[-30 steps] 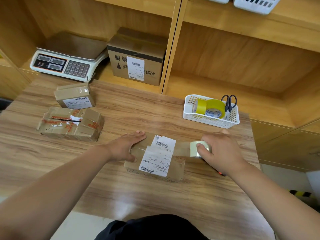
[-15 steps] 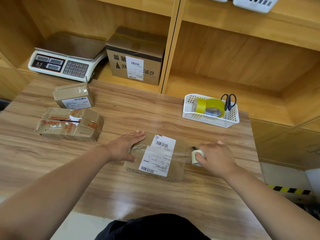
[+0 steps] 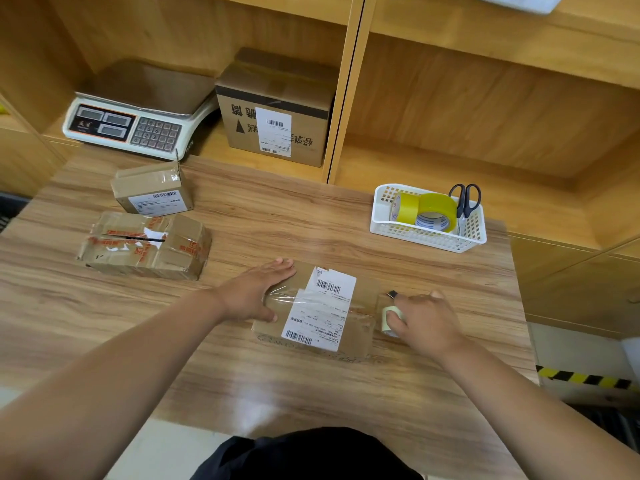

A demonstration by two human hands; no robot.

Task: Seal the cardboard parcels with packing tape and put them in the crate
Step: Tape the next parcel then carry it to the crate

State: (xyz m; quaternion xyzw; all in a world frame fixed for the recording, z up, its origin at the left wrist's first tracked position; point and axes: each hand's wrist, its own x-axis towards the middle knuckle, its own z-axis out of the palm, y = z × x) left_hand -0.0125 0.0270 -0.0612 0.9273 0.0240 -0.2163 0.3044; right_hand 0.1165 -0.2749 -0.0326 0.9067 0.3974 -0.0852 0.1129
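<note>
On the table [image 3: 311, 393], the left hand [image 3: 258, 294] pressed flat on the parcel [image 3: 362, 306] while the right hand [image 3: 424, 318] gripped the tape roll [image 3: 389, 318] at its right end. The strip [image 3: 291, 299] probably wanted pulling taut down that side before cutting.

Brown parcel [image 3: 363, 327], white barcoded label [image 3: 320, 308] by left fingers [image 3: 278, 268]; whitish tape roll [image 3: 388, 312] in right fingers [image 3: 415, 299]; yellow rolls [image 3: 434, 207] beyond, white latticed basket [image 3: 426, 237].
</note>
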